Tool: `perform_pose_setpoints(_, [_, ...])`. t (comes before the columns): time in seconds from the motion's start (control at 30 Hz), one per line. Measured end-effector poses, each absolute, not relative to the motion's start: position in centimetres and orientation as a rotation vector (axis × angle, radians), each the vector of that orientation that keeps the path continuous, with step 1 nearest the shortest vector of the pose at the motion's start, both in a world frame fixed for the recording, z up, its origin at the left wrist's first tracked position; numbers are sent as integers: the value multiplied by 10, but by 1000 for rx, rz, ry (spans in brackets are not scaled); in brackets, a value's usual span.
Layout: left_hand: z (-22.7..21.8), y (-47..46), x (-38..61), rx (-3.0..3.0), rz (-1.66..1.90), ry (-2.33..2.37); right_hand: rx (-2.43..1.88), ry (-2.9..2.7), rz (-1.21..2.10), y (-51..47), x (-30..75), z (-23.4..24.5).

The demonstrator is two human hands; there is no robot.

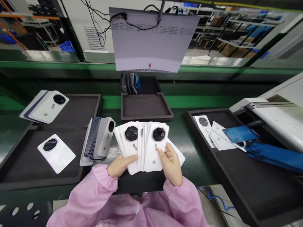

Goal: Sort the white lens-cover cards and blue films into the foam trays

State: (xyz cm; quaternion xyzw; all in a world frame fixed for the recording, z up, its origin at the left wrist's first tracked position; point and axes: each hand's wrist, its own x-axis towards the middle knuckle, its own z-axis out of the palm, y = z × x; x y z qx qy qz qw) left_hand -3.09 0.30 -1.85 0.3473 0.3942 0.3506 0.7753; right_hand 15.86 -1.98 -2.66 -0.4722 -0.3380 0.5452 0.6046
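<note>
A fanned stack of white phone back covers (142, 145), each with a black round camera ring, is gripped by both hands above the table's front edge. My left hand (119, 165) is closed on the stack's lower left, thumb across the front cover. My right hand (170, 164) is closed on the lower right side, thumb pressing the front cover. Pink sleeves cover both wrists. Just left of my hands, another stack of covers (99, 138) stands leaning on edge.
A black tray (82, 110) at left holds a single cover (56, 153) and a small pile (46, 106). A smaller black tray (145, 107) sits behind. At right, a black tray (248, 183) carries white covers (213, 132) and blue films (239, 134). A grey monitor back (151, 41) hangs above.
</note>
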Motion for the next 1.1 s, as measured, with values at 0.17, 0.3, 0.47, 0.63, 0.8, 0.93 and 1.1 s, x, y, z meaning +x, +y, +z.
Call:
perform_pose_setpoints(0.17, [-15, 2, -32, 798, 772, 846, -1040, -761, 1214, -20, 168, -24])
perform_pose_setpoints(0.3, [-13, 3, -29, 838, 789, 853, -1060, -873, 1307, -23, 158, -21])
perform_pose_setpoints(0.47, [-10, 4, -29, 752, 854, 859, -1125, -616, 998, -13, 175, -19])
perform_pose_setpoints(0.63, [-7, 2, -33, 704, 775, 844, -1227, -618, 755, -1, 195, -20])
perform_pose_setpoints(0.8, [-5, 4, -32, 664, 677, 889, -1130, -898, 1078, 1, 175, -7])
perform_pose_setpoints(0.93, [1, 6, -29, 626, 667, 909, -1049, -901, 1020, 0, 167, 9])
perform_pose_setpoints(1.1, [1, 5, -30, 641, 630, 906, -1029, -858, 1002, -3, 172, 17])
